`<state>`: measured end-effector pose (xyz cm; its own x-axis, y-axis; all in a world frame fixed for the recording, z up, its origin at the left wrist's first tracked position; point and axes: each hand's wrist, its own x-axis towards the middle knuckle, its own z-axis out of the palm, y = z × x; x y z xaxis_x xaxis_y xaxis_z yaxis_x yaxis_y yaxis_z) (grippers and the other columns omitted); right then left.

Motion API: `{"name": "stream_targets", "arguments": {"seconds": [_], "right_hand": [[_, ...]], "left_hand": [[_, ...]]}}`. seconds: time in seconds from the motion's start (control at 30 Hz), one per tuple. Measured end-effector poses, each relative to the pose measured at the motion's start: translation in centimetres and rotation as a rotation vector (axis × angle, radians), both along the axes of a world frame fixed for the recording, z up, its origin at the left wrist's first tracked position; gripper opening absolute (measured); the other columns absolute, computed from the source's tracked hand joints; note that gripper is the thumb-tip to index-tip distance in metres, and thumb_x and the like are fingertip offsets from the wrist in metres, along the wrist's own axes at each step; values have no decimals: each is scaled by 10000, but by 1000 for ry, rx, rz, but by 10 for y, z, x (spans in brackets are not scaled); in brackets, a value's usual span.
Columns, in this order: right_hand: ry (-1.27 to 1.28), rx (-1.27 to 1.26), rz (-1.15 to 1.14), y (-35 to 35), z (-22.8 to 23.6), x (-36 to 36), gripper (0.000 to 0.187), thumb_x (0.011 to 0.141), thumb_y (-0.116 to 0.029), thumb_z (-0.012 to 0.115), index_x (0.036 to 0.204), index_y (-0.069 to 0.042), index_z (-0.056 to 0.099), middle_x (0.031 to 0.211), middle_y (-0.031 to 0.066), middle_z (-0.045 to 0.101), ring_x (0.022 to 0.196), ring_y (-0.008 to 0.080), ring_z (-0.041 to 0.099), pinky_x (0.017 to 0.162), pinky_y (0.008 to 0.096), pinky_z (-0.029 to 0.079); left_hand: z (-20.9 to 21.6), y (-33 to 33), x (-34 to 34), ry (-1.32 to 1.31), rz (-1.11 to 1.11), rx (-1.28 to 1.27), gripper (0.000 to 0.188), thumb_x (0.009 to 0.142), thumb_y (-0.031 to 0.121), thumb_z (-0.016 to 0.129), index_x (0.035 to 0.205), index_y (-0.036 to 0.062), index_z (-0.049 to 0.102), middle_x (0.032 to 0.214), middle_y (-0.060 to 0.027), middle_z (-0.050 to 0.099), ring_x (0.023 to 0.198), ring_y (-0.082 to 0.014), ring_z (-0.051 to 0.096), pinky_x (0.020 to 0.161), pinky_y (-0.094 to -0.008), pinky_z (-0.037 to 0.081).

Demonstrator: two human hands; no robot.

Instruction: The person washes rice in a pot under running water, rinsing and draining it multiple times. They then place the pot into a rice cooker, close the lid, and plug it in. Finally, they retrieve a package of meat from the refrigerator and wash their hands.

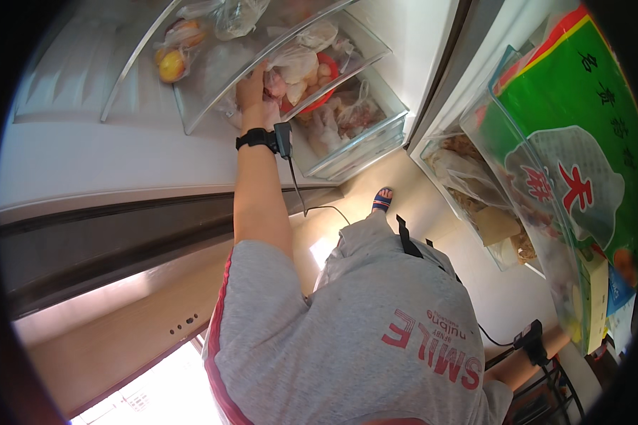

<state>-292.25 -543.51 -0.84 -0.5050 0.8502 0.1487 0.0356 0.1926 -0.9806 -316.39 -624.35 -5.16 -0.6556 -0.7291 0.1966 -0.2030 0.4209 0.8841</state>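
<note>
My left hand (251, 91) reaches into the open fridge, behind the curved clear edge of a shelf (223, 100). It is next to clear plastic bags (295, 62) and a red basket (324, 99) with pale, roundish food in it. Its fingers are partly hidden by the shelf edge and the bags, so their grip cannot be made out. A black strap with a small box (266, 139) sits on that wrist. At the lower right, my right forearm (503, 368) bears a similar black device (532, 341); the right hand is hidden behind the door shelf.
A lower clear drawer (361, 145) holds more bagged food. Yellow-red fruit (171, 65) lies bagged on the upper shelf. The open door at right carries a large green bag (567, 106) and a lower bin (475, 195) of packets. A cable (297, 185) hangs from my left wrist.
</note>
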Motion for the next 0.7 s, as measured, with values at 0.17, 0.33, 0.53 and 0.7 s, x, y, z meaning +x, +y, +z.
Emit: {"name": "stream_targets", "arguments": {"seconds": [0.17,0.33,0.53,0.7], "right_hand": [[7,3,8,-4,4,-3,605,1084,-460,313,1379,52,448,1375,170,531,1198,280,565,1062,411,448],[20,0,17,-5,6,-5,607,1085,-462,312,1380,51,448,1377,169,529,1201,279,564,1064,411,447],[48,-5,29,-8,7,-6,609,1085,-464,310,1382,50,447,1381,168,528,1204,279,563,1065,411,446],[67,-13,57,-9,10,-12,611,1085,-466,308,1383,49,446,1384,168,526,1206,278,561,1067,411,445]], "left_hand": [[-5,-5,-16,104,50,644,227,901,315,643,838,106,582,803,-11,565,635,-168,487,534,-347,416],[-10,-16,-13,373,163,709,131,901,244,589,857,129,545,873,-13,558,707,-186,511,645,-338,461],[12,-6,7,723,265,1042,129,890,152,539,791,113,466,855,-11,533,781,-170,511,719,-315,453],[16,-8,13,668,211,1062,298,924,178,549,667,191,401,630,53,385,585,-112,393,611,-281,401]]}}
